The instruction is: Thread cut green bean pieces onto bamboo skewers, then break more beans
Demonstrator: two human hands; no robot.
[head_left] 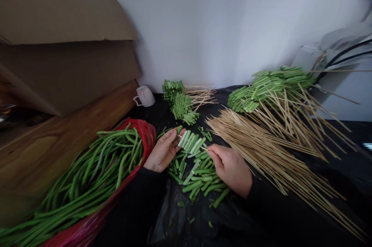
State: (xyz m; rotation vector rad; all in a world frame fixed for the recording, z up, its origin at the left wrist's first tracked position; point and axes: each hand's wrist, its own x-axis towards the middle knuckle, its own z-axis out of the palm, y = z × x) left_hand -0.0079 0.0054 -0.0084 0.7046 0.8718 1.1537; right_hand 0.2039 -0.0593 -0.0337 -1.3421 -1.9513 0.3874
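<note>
My right hand is closed on a thin wooden skewer that carries a row of cut green bean pieces. At the skewer's other end, my left hand pinches a short bean piece between thumb and fingers. Below both hands lies a loose pile of cut bean pieces on black plastic. Bare skewers are spread to the right of my right hand.
Long beans fill a red bag at left. Skewered beans are stacked at back centre and back right. A white mug stands near the wall. A cardboard box is at upper left.
</note>
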